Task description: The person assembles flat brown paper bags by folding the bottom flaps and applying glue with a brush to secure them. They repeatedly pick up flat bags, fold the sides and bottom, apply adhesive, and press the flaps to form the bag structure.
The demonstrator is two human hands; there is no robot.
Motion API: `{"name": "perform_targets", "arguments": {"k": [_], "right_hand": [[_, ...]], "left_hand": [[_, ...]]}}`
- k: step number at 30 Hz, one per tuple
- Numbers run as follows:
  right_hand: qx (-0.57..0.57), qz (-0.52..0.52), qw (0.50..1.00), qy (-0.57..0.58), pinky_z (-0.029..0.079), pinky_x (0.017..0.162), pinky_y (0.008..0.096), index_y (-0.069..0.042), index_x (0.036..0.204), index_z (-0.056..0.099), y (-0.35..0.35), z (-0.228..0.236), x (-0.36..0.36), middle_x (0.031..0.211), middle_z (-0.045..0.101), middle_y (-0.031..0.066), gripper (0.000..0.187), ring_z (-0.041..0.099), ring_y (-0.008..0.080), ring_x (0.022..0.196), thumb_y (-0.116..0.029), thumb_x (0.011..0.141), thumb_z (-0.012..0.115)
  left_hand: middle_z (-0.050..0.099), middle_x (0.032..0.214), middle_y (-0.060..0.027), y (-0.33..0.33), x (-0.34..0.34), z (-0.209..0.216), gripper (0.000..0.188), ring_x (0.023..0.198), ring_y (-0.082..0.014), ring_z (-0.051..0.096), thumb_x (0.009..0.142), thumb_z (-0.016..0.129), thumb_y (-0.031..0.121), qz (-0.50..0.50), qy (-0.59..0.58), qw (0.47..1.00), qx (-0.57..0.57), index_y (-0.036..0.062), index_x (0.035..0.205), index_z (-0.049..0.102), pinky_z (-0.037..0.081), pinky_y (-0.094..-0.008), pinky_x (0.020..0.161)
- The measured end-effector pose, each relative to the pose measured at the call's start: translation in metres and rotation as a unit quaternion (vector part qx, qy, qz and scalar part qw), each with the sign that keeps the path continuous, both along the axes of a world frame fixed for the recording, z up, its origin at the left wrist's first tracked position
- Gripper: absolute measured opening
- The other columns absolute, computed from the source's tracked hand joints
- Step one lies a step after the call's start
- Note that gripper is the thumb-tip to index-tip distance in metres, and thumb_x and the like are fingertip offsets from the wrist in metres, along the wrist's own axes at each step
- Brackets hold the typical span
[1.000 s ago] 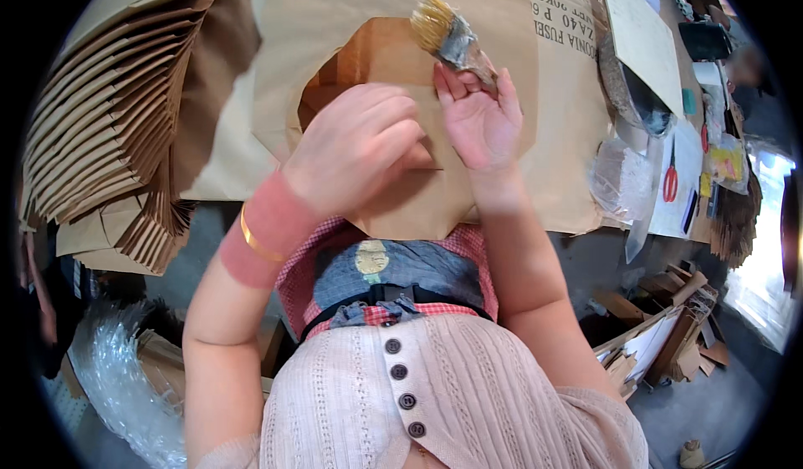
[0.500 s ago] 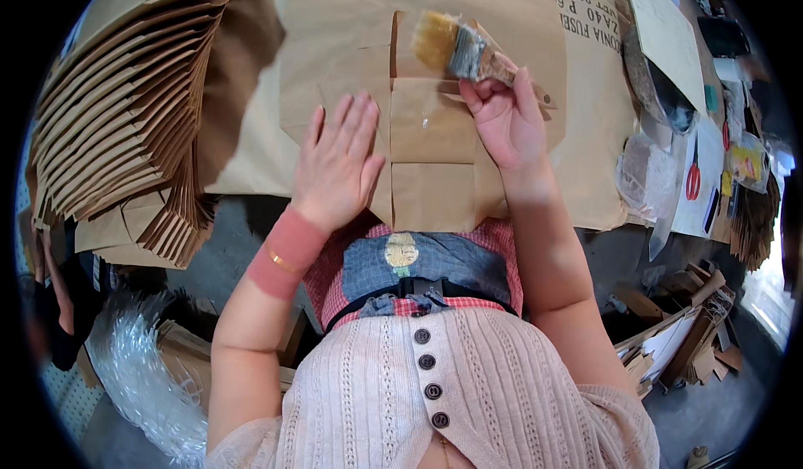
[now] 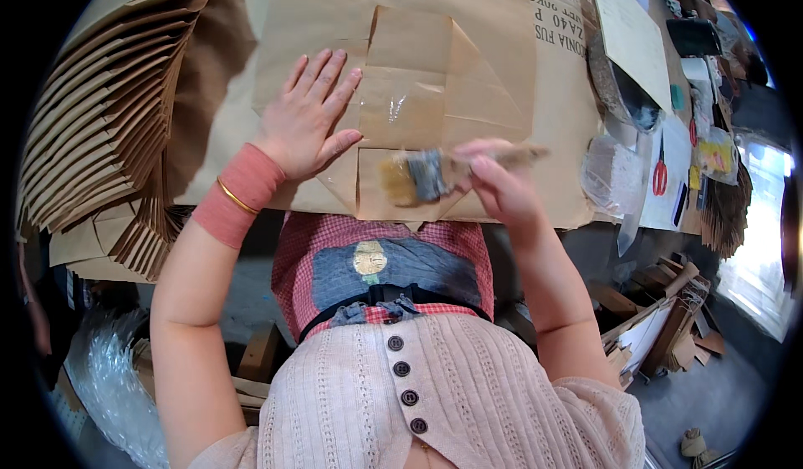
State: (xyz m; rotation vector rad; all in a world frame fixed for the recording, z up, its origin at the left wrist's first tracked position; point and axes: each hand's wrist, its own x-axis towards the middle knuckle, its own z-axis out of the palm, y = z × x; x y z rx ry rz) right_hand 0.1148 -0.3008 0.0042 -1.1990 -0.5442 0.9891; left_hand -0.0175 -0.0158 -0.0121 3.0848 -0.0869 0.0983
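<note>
A brown paper bag (image 3: 406, 43) lies with its folded end opened out toward me at the table's near edge. Wet, shiny patches show on its middle panel. My right hand (image 3: 502, 186) is closed round the wooden handle of a wide glue brush (image 3: 414, 176), whose pale yellow bristles are on or just over the bag's near flap; blur hides which. My left hand (image 3: 311, 114) lies flat with fingers spread on the paper, left of the middle panel, and holds nothing.
At the left stands a fanned stack of folded paper bags (image 3: 100, 109). A grey trough (image 3: 623, 84), a long blade (image 3: 633, 210), red-handled scissors (image 3: 660, 178) and a clear plastic container (image 3: 609, 175) line the right side. Clear plastic strands (image 3: 125, 394) hang low at left; paper scraps (image 3: 661, 318) fill a box at lower right.
The brush has swung down from above the bag's far part to its near flap, leaving fresh shine on the middle panel. My left hand stays flat, fingers more spread. The whole view has shifted slightly.
</note>
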Motion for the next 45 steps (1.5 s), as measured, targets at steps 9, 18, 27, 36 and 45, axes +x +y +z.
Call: {"name": "perform_targets", "arguments": {"k": [9, 18, 27, 36, 45], "right_hand": [[-0.066, 0.186, 0.757, -0.623, 0.052, 0.066, 0.0350, 0.001, 0.098, 0.061, -0.023, 0.061, -0.034, 0.096, 0.060, 0.0083, 0.033, 0.062, 0.0253, 0.078, -0.007, 0.067, 0.067], [0.112, 0.112, 0.863, -0.480, 0.054, 0.066, 0.0360, 0.001, 0.095, 0.066, 0.004, 0.049, -0.055, 0.092, 0.068, 0.0130, 0.024, 0.067, 0.0289, 0.079, 0.003, 0.072, 0.074], [0.012, 0.222, 0.746, -0.628, 0.054, 0.068, 0.0340, -0.002, 0.103, 0.063, 0.057, 0.048, -0.068, 0.098, 0.065, 0.0104, 0.031, 0.064, 0.0266, 0.084, -0.006, 0.072, 0.066], [-0.032, 0.237, 0.764, -0.600, 0.055, 0.070, 0.0348, -0.001, 0.101, 0.062, 0.005, 0.046, -0.084, 0.098, 0.064, 0.0101, 0.026, 0.065, 0.0253, 0.083, -0.004, 0.076, 0.066], [-0.090, 0.060, 0.737, -0.667, 0.052, 0.064, 0.0341, -0.002, 0.104, 0.061, -0.038, 0.049, -0.072, 0.095, 0.062, 0.0099, 0.035, 0.063, 0.0251, 0.077, -0.010, 0.070, 0.067]], "left_hand": [[0.033, 0.148, -0.0209, -0.002, 0.002, -0.004, 0.074, 0.139, -0.0354, 0.028, 0.090, 0.044, 0.055, 0.004, -0.027, 0.999, 0.041, 0.0061, 0.144, 0.035, 0.018, -0.0471, 0.116], [0.035, 0.148, -0.0192, 0.003, 0.003, -0.007, 0.061, 0.138, -0.0342, 0.031, 0.095, 0.044, 0.042, -0.015, -0.063, 0.998, -0.022, 0.0042, 0.142, 0.039, 0.020, -0.0437, 0.116], [0.056, 0.129, -0.0150, 0.022, 0.010, -0.022, 0.034, 0.124, -0.0329, 0.048, 0.089, 0.062, 0.023, -0.052, -0.148, 0.969, -0.189, 0.0051, 0.117, 0.062, 0.038, -0.0409, 0.105], [0.055, 0.129, -0.0140, 0.018, 0.013, -0.031, 0.035, 0.124, -0.0326, 0.048, 0.091, 0.061, 0.021, -0.030, -0.159, 0.976, -0.148, 0.0088, 0.123, 0.061, 0.041, -0.0388, 0.102], [0.056, 0.108, -0.0125, 0.019, 0.011, -0.025, 0.031, 0.100, -0.0289, 0.055, 0.088, 0.065, 0.023, -0.043, -0.199, 0.966, -0.157, 0.0090, 0.115, 0.065, 0.048, -0.0378, 0.085]]}}
